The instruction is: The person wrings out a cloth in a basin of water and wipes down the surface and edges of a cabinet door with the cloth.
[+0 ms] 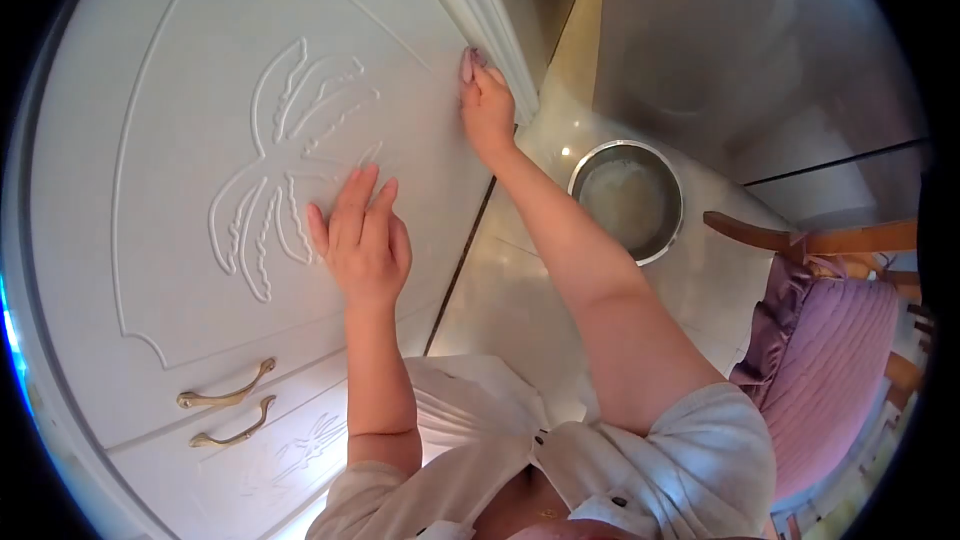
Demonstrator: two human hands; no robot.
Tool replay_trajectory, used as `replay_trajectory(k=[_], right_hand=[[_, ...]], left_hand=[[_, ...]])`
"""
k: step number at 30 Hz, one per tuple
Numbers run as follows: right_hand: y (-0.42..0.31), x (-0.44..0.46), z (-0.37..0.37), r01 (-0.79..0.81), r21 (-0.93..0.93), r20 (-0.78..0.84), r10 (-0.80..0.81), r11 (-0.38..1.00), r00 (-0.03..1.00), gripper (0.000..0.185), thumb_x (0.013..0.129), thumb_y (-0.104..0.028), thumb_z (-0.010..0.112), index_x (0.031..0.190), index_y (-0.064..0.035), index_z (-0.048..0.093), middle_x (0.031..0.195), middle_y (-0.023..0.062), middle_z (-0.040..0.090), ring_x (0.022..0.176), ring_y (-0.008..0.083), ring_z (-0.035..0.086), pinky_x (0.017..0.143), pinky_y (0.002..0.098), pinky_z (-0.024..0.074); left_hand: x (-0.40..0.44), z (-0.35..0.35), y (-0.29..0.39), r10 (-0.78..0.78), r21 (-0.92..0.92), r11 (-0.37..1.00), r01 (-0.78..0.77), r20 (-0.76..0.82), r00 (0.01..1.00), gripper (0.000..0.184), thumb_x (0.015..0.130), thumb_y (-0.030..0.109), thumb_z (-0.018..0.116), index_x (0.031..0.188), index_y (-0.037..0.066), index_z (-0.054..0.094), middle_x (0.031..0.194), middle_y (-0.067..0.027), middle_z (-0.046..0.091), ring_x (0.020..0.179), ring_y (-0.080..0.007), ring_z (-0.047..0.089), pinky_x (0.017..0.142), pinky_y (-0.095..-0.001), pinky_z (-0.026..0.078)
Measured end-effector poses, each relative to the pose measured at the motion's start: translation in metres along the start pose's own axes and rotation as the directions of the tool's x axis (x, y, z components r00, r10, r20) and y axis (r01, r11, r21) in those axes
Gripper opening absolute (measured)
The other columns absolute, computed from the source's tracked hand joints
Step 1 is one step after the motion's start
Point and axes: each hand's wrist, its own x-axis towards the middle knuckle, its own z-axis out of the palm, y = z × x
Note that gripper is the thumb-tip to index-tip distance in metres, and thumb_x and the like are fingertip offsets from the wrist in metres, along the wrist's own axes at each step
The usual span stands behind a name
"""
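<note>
The right hand (487,108) grips a bunched cloth (472,64) at the white door's (180,120) edge; the left hand (364,245), fingers spread, touches its relief.

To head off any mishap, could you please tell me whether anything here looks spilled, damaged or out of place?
Nothing stands out: the basin sits upright on the floor with no clear spill around it, and the carved cabinet door shows no obvious damage.

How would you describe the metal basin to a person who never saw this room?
Look past the large white patterned panel to the pale shiny floor. Between the panel and the wooden chair stands the basin, the only round, open vessel there, with a bright rim and what looks like cloudy water inside.
</note>
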Motion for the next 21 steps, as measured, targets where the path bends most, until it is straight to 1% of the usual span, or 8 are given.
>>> replay_trajectory(k=[2,6,8,9,11,15,18,21], right_hand=[[0.024,0.004,-0.004,-0.221,-0.137,0.088,0.234,0.966,0.968,0.023,0.087,-0.002,0.051,0.107,0.0022,0.063,0.108,0.0201,0.06,0.099,0.037,0.057,0.087,0.0405,0.046],[0.005,-0.001,0.006,-0.146,-0.224,0.063,0.164,0.963,0.984,0.023,0.086,-0.002,0.052,0.107,0.001,0.063,0.107,0.0192,0.06,0.099,0.0368,0.058,0.087,0.0401,0.0462],[-0.03,0.0,0.009,0.098,-0.038,-0.044,-0.1,0.994,0.994,0.026,0.084,-0.001,0.053,0.108,-0.0009,0.064,0.104,0.0167,0.06,0.098,0.0351,0.059,0.085,0.0393,0.0478],[-0.048,-0.001,0.009,0.094,-0.038,-0.042,-0.095,0.995,0.995,0.026,0.084,-0.001,0.053,0.108,-0.0009,0.064,0.104,0.0167,0.06,0.098,0.0351,0.059,0.085,0.0393,0.0478],[-0.073,-0.003,0.007,0.312,0.042,-0.052,-0.31,0.949,0.949,0.03,0.082,0.003,0.055,0.109,-0.0038,0.065,0.1,0.0138,0.061,0.091,0.032,0.061,0.079,0.0375,0.0504],[-0.047,-0.003,0.013,0.469,0.065,-0.132,-0.458,0.881,0.879,0.034,0.08,0.01,0.058,0.11,-0.0029,0.066,0.091,0.0105,0.061,0.076,0.0225,0.059,0.068,0.0283,0.0488],[-0.023,-0.014,0.01,0.338,0.157,-0.126,-0.321,0.928,0.939,0.027,0.081,0.005,0.058,0.104,-0.0055,0.066,0.091,0.0105,0.062,0.077,0.025,0.062,0.067,0.0321,0.0503],[-0.011,-0.026,0.002,0.236,0.124,-0.076,-0.228,0.964,0.971,0.024,0.082,0.006,0.057,0.102,-0.0039,0.066,0.092,0.0102,0.062,0.076,0.024,0.062,0.067,0.0308,0.0496]], left_hand=[[0.002,0.0,0.002,-0.011,-0.005,1.0,0.011,-0.008,1.0,0.038,0.074,-0.001,0.059,0.107,0.015,0.068,0.125,-0.0021,0.062,0.116,-0.0181,0.058,0.117,-0.0428,0.011],[0.002,0.002,0.001,0.0,0.012,1.0,0.001,-0.031,1.0,0.037,0.074,-0.003,0.058,0.105,0.016,0.067,0.122,-0.0016,0.064,0.112,-0.0183,0.061,0.116,-0.044,0.014],[0.001,0.002,0.002,0.001,0.005,1.0,-0.001,-0.027,1.0,0.037,0.074,-0.003,0.058,0.104,0.015,0.067,0.122,-0.002,0.064,0.112,-0.0183,0.061,0.116,-0.0439,0.014],[0.002,0.002,0.003,-0.005,0.002,1.0,0.005,-0.023,1.0,0.037,0.074,-0.004,0.059,0.104,0.015,0.067,0.122,-0.0021,0.064,0.112,-0.0183,0.061,0.116,-0.044,0.013],[0.002,0.002,0.002,-0.008,-0.003,1.0,0.008,-0.016,1.0,0.037,0.074,-0.004,0.059,0.105,0.015,0.067,0.122,-0.0023,0.064,0.112,-0.0184,0.061,0.116,-0.044,0.013],[0.0,-0.003,-0.001,0.016,-0.018,1.0,-0.016,-0.01,1.0,0.037,0.075,-0.003,0.059,0.105,0.016,0.067,0.123,-0.0024,0.064,0.112,-0.0187,0.061,0.116,-0.0448,0.013],[0.0,-0.003,-0.002,0.018,-0.031,0.999,-0.017,0.009,1.0,0.037,0.075,-0.003,0.059,0.105,0.016,0.067,0.124,-0.0027,0.063,0.113,-0.019,0.061,0.116,-0.0456,0.013],[0.0,-0.003,0.0,0.008,-0.04,0.999,-0.007,0.019,1.0,0.036,0.075,-0.003,0.059,0.105,0.016,0.067,0.124,-0.0028,0.063,0.113,-0.019,0.061,0.116,-0.0461,0.013]])
